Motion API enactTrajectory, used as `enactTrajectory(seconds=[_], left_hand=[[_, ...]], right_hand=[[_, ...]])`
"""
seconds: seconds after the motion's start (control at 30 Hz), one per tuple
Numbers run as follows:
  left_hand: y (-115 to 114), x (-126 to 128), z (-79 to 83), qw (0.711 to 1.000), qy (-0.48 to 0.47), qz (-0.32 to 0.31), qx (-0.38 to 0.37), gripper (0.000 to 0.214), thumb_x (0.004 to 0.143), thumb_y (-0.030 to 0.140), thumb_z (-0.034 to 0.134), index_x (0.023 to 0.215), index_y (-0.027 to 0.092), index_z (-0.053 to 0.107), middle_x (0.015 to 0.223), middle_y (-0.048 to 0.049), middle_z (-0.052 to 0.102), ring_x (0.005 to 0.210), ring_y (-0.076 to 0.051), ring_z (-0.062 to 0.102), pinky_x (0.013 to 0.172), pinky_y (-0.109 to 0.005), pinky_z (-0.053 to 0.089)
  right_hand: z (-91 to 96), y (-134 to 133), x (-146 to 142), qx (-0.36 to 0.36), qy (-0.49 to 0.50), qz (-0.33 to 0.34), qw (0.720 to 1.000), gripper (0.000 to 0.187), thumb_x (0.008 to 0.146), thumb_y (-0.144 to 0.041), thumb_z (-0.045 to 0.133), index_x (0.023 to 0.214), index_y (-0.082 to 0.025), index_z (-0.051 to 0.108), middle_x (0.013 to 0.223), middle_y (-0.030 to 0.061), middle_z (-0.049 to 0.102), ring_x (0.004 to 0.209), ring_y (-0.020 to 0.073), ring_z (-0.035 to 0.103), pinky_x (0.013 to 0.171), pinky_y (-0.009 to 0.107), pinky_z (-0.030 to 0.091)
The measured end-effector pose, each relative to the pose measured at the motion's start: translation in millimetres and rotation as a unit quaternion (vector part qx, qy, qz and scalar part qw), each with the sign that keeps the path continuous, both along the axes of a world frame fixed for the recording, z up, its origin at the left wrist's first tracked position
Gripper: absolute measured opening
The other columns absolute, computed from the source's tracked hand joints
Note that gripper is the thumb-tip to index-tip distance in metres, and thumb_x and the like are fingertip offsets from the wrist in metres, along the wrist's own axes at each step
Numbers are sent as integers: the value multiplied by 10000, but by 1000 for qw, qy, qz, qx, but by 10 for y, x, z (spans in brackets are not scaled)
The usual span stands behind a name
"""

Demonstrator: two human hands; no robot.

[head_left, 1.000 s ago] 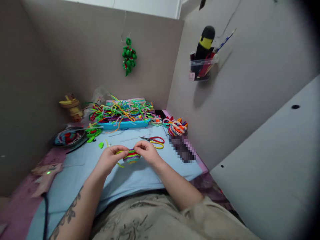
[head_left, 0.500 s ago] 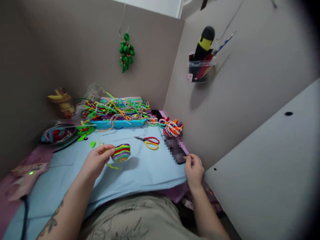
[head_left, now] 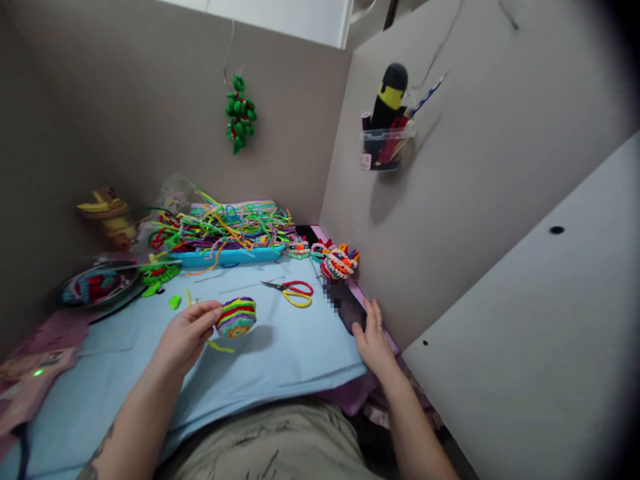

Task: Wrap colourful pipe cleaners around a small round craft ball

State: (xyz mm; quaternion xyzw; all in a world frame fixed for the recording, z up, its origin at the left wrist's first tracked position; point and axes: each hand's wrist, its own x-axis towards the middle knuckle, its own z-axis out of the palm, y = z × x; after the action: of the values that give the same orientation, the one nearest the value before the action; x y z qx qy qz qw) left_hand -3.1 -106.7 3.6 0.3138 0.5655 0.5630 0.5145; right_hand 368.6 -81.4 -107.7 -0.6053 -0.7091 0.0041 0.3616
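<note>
Pinched between the thumb and fingers of my left hand (head_left: 187,333) is a small striped piece made of coiled fuzzy pipe cleaners (head_left: 237,317), held a little above the blue cloth. A yellow-green tail (head_left: 221,347) sticks out beneath it. At the right edge of the table my right hand (head_left: 373,337) has its fingers stretched out, at the near end of a dark phone (head_left: 347,310); whether they touch it I cannot tell. Scissors (head_left: 293,292) with red and yellow handles lie between the hands, blades to the left.
A blue tray (head_left: 240,255) heaped with pipe cleaners stands at the back. Finished colourful figures (head_left: 337,261) sit beside the right wall. At left are a metal bowl (head_left: 127,283) and a pink device (head_left: 40,387) with a green light. A clear holder (head_left: 385,143) hangs on the wall.
My right hand has gone from curled fingers to stretched-out ones beside the phone. My left hand still holds the striped piece, turned slightly. The whole view has shifted a little.
</note>
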Motion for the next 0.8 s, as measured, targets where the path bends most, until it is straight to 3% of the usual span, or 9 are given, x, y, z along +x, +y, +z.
enactTrajectory(seconds=[0.13, 0.27, 0.37, 0.43, 0.53, 0.67, 0.8], left_hand=[[-26, 64, -38, 999, 39, -5, 18, 375, 498, 359, 804, 752, 136, 643, 592, 18, 610, 449, -63, 441, 419, -171, 292], [-51, 166, -39, 989, 129, -13, 67, 326, 569, 387, 761, 769, 147, 666, 641, -17, 656, 552, -130, 554, 507, -213, 410], [-71, 287, 8, 973, 210, -29, 87, 283, 624, 393, 717, 780, 159, 682, 716, -42, 693, 655, -182, 622, 596, -251, 473], [-82, 360, 32, 963, 245, -44, 102, 258, 644, 392, 692, 771, 168, 690, 735, -46, 703, 674, -193, 637, 613, -261, 490], [-91, 400, 21, 955, 262, -64, 126, 235, 669, 381, 663, 776, 174, 693, 760, -51, 711, 705, -198, 650, 658, -272, 511], [-99, 334, -57, 953, 272, -51, 126, 234, 688, 382, 652, 788, 174, 694, 785, -57, 713, 723, -198, 653, 673, -277, 516], [-97, 306, -112, 953, 277, -50, 114, 220, 689, 369, 651, 776, 173, 699, 772, -53, 714, 716, -194, 651, 668, -273, 511]], right_hand=[[0, -42, -11, 18, 26, 4, 999, 631, 873, -258, 396, 1447, -176, 147, 1454, 202, 235, 1327, 305, 330, 982, 507, 422], [214, -110, -306, 47, 42, 25, 998, 540, 844, -271, 474, 1360, -172, 345, 1388, 190, 345, 1296, 325, 345, 1014, 556, 354], [529, -142, -786, 46, 78, 172, 981, 390, 841, -235, 492, 1230, -214, 491, 1284, 138, 477, 1238, 277, 414, 1024, 500, 361], [747, -114, -1139, 36, 99, 275, 956, 397, 823, -213, 520, 1220, -224, 511, 1275, 119, 497, 1243, 259, 409, 1040, 472, 349], [957, 22, -1561, 0, 142, 343, 928, 413, 800, -173, 536, 1209, -227, 542, 1267, 106, 520, 1232, 241, 421, 1041, 458, 340], [938, 246, -1810, -89, 221, 389, 890, 235, 781, -137, 542, 965, -215, 667, 1160, 84, 588, 1117, 202, 527, 985, 398, 394], [816, 333, -1816, -108, 280, 389, 871, 92, 804, -215, 577, 775, -186, 659, 1008, 79, 628, 1002, 186, 571, 933, 369, 415]])
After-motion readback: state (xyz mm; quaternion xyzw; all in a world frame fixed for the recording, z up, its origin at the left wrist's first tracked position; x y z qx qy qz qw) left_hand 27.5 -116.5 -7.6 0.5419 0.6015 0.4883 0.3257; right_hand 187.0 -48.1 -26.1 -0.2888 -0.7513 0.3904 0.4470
